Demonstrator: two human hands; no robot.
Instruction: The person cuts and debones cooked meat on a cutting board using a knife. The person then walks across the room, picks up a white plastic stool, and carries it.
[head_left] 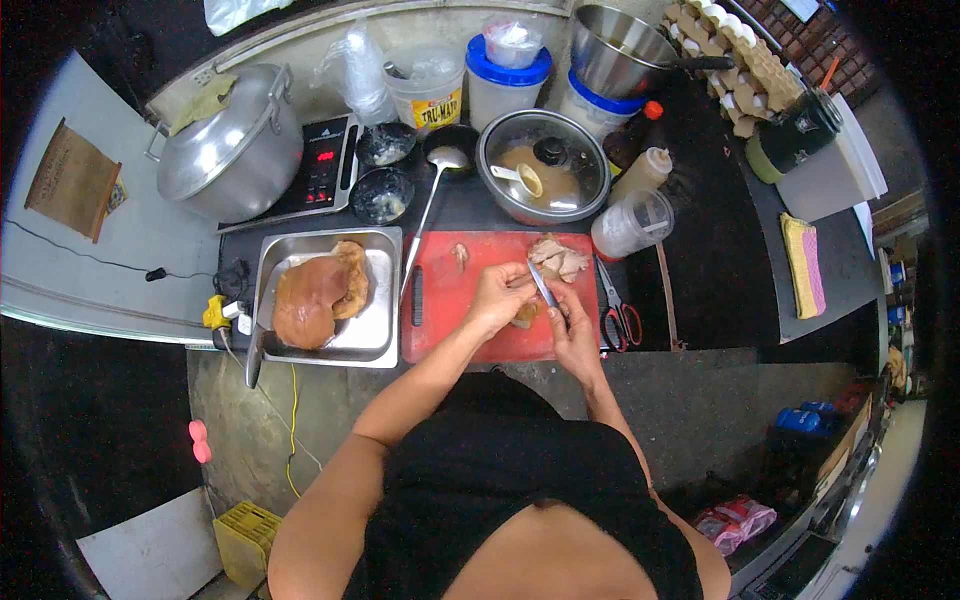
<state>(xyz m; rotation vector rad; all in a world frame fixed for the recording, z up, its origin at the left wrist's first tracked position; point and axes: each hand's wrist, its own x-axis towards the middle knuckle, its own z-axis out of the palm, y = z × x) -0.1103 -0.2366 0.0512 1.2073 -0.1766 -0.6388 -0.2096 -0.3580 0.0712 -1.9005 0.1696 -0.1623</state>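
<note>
Knife: the knife (542,284) is held over the right half of the red cutting board (450,335), its blade angled away toward the pale meat pieces (560,260).
Right hand: the handle is gripped in the closed right hand (572,325).
Left hand: the fingers of the left hand (497,297) are bunched narrowly beside the blade; whether anything is pinched there cannot be told.
Board: a brownish piece (525,317) is seen below the hands, and a small scrap (460,257) is left apart near the far edge.
Right of board: scissors (618,312) are laid just beside it.
Left of board: large browned pieces (312,300) are held in a steel tray (385,345).
Blade risk: the left fingertips could be nicked if the blade slipped on a greasy surface, so close are they set.
Ladle risk: the ladle (438,185) could be knocked by the left arm, since its handle is reached down between tray and board, and the black bowl (462,140) might be tipped.
Hidden: the brownish piece is partly covered by the hands; the blade's contact is too small to be judged; a dark handle (253,357) at the tray's corner is hard to identify.
</note>
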